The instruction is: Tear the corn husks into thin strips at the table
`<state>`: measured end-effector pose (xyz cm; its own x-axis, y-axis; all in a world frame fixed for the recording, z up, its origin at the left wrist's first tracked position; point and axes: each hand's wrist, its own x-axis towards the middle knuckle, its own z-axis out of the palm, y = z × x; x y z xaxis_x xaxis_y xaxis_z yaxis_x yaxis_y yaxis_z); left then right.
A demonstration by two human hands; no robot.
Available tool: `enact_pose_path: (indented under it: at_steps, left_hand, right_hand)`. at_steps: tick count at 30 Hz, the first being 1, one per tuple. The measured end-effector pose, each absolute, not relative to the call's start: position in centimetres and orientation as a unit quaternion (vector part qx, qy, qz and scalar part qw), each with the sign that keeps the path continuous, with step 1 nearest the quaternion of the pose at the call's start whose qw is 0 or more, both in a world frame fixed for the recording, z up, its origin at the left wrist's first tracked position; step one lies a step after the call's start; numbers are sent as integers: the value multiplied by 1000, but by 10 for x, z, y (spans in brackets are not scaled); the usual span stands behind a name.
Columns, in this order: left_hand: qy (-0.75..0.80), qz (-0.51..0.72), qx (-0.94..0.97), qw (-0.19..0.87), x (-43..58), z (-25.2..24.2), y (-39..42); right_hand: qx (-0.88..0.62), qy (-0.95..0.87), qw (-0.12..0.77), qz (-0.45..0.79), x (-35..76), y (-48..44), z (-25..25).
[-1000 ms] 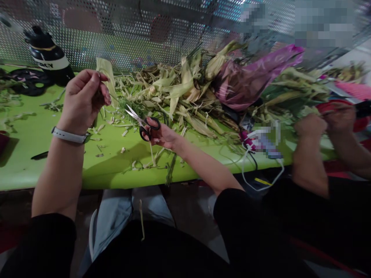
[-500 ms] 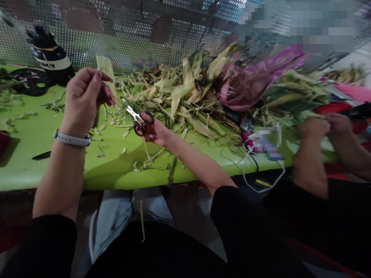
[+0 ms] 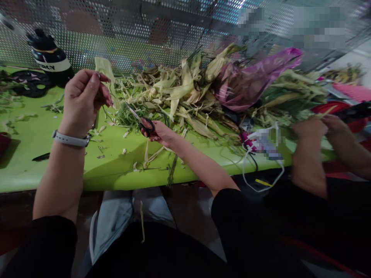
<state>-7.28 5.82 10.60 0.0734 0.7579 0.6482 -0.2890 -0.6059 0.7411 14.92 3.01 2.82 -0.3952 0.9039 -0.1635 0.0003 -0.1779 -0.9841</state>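
My left hand (image 3: 82,99) is raised over the green table (image 3: 43,162), its fingers pinched shut on a pale corn husk strip (image 3: 106,75) that stands up behind them. My right hand (image 3: 159,134) grips the black handles of small scissors (image 3: 141,121). The blades are shut and point up-left toward the husk, a short way from my left fingers. A white band sits on my left wrist. Cut husk bits lie on the table below both hands.
A big pile of corn husks (image 3: 185,96) and a purple plastic bag (image 3: 249,83) fill the table's back. A black bottle (image 3: 50,58) stands far left before a perforated metal screen. Another person's hands (image 3: 319,129) work at the right, near a white cable (image 3: 261,170).
My right hand has moved the scissors up and left, closer to the husk in my left hand, and the blades have closed. My left hand has barely shifted.
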Motion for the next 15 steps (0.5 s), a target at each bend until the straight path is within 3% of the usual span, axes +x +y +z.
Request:
enact_pose_path:
  at_steps: [4, 8, 12, 15]
  left_hand:
    - [172, 631, 604, 455, -68, 104, 58]
    - [175, 579, 564, 562, -56, 100, 51]
    - [197, 514, 532, 643, -48, 98, 43]
    - [215, 483, 531, 662, -44, 96, 40]
  right_hand:
    - [-524, -699, 248, 419, 190, 17, 30]
    - [-599, -781, 80, 155, 219, 10, 32]
    - [-586, -788, -44, 182, 235, 14, 47]
    - [-536, -815, -66, 213, 245, 17, 66]
